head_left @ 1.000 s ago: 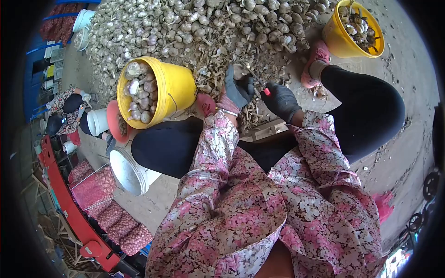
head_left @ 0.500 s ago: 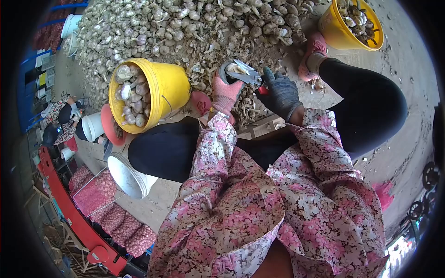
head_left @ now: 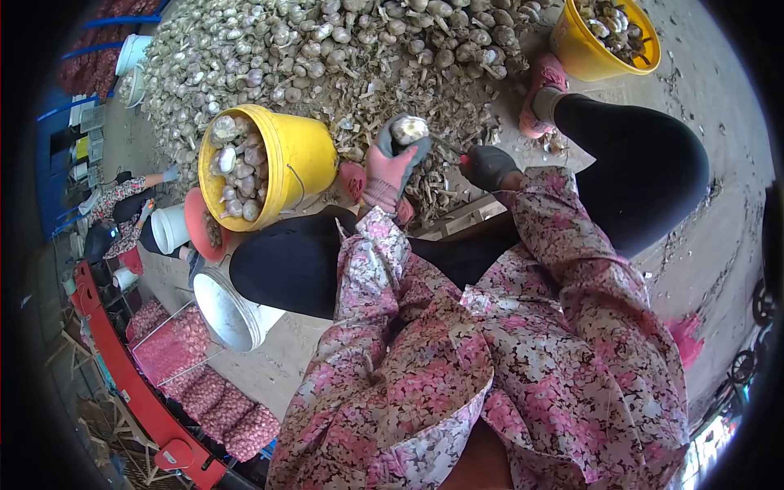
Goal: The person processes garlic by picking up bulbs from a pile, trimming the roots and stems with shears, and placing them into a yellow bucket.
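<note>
My left hand (head_left: 392, 163), in a pink and grey glove, is closed around a garlic bulb (head_left: 409, 129), its pale side facing up. To its right my right hand (head_left: 488, 167), in a dark grey glove, grips the red-handled shears (head_left: 447, 146); their narrow metal part points toward the bulb. Whether the blades touch the bulb cannot be told. Loose garlic and dry husks (head_left: 441, 184) lie on the ground beneath both hands. Left of my left hand, a yellow bucket (head_left: 306, 163) full of garlic bulbs leans over on its side.
A large garlic heap (head_left: 327, 49) spreads ahead. At the upper right stands another yellow bucket (head_left: 563, 41) with garlic pieces. White bucket (head_left: 224, 310), pink basin (head_left: 198, 224) and filled net bags (head_left: 204, 392) are at left, beyond them a co-worker (head_left: 122, 212) by a white pail.
The shears have turned edge-on and my right hand has closed more around the handles. The bulb in my left hand now shows more clearly. The co-worker's arm has stretched toward the heap.
</note>
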{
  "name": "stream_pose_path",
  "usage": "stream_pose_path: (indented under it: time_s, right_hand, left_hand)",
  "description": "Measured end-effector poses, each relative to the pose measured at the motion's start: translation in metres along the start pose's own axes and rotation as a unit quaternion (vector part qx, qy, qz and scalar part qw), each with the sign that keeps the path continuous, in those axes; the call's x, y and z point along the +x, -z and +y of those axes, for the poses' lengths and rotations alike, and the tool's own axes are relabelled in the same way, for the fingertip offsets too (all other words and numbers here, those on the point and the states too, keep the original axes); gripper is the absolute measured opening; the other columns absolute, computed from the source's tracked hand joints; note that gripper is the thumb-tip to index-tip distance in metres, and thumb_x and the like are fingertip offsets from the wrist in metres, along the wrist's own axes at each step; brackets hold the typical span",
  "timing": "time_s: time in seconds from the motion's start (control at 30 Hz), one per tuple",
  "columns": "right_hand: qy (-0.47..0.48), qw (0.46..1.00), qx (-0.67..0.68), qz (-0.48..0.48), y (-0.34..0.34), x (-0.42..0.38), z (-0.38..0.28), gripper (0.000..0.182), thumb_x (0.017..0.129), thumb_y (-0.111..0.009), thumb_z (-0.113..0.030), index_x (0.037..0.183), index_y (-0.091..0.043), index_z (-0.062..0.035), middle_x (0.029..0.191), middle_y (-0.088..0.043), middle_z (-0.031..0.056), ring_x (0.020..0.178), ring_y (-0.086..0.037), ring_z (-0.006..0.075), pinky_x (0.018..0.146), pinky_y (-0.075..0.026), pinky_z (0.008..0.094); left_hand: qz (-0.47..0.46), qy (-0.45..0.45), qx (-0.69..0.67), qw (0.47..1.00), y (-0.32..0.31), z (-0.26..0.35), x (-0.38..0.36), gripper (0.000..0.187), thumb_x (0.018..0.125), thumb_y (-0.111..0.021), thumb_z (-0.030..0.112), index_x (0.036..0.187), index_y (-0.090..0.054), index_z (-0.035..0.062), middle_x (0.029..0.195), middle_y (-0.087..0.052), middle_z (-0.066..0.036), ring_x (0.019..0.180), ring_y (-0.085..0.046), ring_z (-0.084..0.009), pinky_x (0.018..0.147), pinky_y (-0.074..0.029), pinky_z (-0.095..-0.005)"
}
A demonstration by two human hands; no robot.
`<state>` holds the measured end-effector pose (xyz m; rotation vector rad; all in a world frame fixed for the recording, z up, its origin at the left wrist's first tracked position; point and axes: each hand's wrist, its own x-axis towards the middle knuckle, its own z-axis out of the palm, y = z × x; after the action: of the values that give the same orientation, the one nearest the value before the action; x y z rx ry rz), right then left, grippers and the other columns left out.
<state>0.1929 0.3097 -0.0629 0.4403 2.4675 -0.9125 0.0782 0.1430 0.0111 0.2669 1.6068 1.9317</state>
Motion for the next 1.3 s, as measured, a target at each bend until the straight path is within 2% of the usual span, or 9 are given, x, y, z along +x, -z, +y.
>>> stream_pose_path:
  time_s: [0.17,0.27,0.37,0.53,0.73,0.83,1.03,1.2,1.3]
  right_hand:
    - [-0.058,0.959,0.277,0.029,0.009,0.004,-0.008,0.040,0.078,-0.060,-0.038,0.090,-0.061,-0.0004,0.074,-0.063,0.0194,0.069,-0.065,0.0311,0.064,-0.049,0.0442]
    - [-0.198,0.863,0.465,0.005,0.021,0.020,-0.009,0.038,0.079,-0.061,-0.037,0.095,-0.057,-0.0031,0.067,-0.059,0.0139,0.067,-0.065,0.0238,0.057,-0.050,0.0397]
    - [-0.180,0.727,0.662,0.031,-0.010,0.043,0.009,0.036,0.082,-0.061,-0.038,0.097,-0.054,-0.0059,0.070,-0.056,0.0097,0.061,-0.059,0.0213,0.052,-0.048,0.0361]
    - [-0.240,0.483,0.835,0.112,0.013,0.032,-0.015,0.026,0.086,-0.061,-0.037,0.091,-0.050,-0.0136,0.069,-0.052,0.0028,0.052,-0.052,0.0195,0.049,-0.046,0.0350]
    - [-0.222,0.552,0.783,0.179,0.026,0.036,0.003,0.026,0.086,-0.062,-0.033,0.096,-0.052,-0.0119,0.071,-0.054,0.0028,0.053,-0.053,0.0171,0.048,-0.045,0.0322]
    - [-0.254,0.616,0.712,0.219,0.050,0.029,0.007,0.028,0.087,-0.062,-0.032,0.101,-0.052,-0.0099,0.065,-0.051,0.0004,0.048,-0.049,0.0127,0.042,-0.040,0.0271]
    - [-0.248,0.526,0.775,0.246,0.040,0.045,0.011,0.026,0.088,-0.059,-0.031,0.100,-0.052,-0.0088,0.066,-0.051,0.0012,0.048,-0.049,0.0126,0.038,-0.039,0.0270]
    - [-0.265,0.604,0.721,0.213,0.053,0.039,0.012,0.027,0.087,-0.061,-0.031,0.097,-0.051,-0.0087,0.066,-0.053,0.0021,0.049,-0.051,0.0126,0.039,-0.040,0.0270]
    - [-0.255,0.635,0.698,0.213,0.047,0.031,0.010,0.026,0.087,-0.062,-0.031,0.095,-0.050,-0.0090,0.067,-0.054,0.0027,0.050,-0.051,0.0125,0.041,-0.040,0.0269]
  left_hand:
    - [0.121,-0.074,-0.218,0.966,0.057,0.044,-0.013,0.047,0.085,-0.060,0.012,0.128,-0.046,0.0028,0.107,-0.060,-0.009,0.089,-0.060,-0.0168,0.071,-0.053,-0.0291]
    - [0.061,-0.171,-0.587,0.789,0.091,0.074,-0.016,0.049,0.088,-0.060,0.033,0.125,-0.048,0.0026,0.108,-0.060,-0.011,0.090,-0.060,-0.0166,0.078,-0.052,-0.0329]
    - [0.238,-0.084,-0.500,0.828,0.069,0.067,0.003,0.045,0.086,-0.061,0.032,0.117,-0.052,0.0019,0.107,-0.060,-0.013,0.092,-0.060,-0.0188,0.079,-0.052,-0.0325]
    - [0.205,0.125,-0.107,0.965,-0.001,-0.014,0.093,0.029,0.085,-0.062,0.013,0.113,-0.054,0.0073,0.093,-0.061,-0.004,0.081,-0.062,-0.0196,0.070,-0.050,-0.0288]
    - [0.066,0.185,0.176,0.965,-0.073,-0.118,0.195,0.040,0.081,-0.067,0.016,0.119,-0.057,0.0054,0.101,-0.064,-0.015,0.081,-0.065,-0.0268,0.068,-0.054,-0.0328]
    - [0.068,-0.007,0.540,0.839,-0.110,-0.114,0.213,0.069,0.066,-0.076,0.032,0.128,-0.050,0.0157,0.126,-0.043,-0.021,0.117,-0.045,-0.0353,0.098,-0.038,-0.0425]
    - [-0.145,-0.030,0.773,0.617,-0.137,-0.099,0.257,0.052,0.072,-0.070,0.035,0.118,-0.057,0.0159,0.121,-0.050,-0.013,0.111,-0.050,-0.0348,0.091,-0.042,-0.0424]
    - [-0.074,0.014,0.582,0.809,-0.092,-0.117,0.255,0.030,0.077,-0.068,0.020,0.104,-0.062,0.0077,0.104,-0.062,-0.017,0.097,-0.059,-0.0348,0.085,-0.046,-0.0411]
    - [-0.036,0.070,0.604,0.793,-0.038,-0.149,0.238,0.031,0.079,-0.065,0.016,0.108,-0.061,0.0064,0.106,-0.062,-0.017,0.097,-0.060,-0.0327,0.085,-0.046,-0.0382]
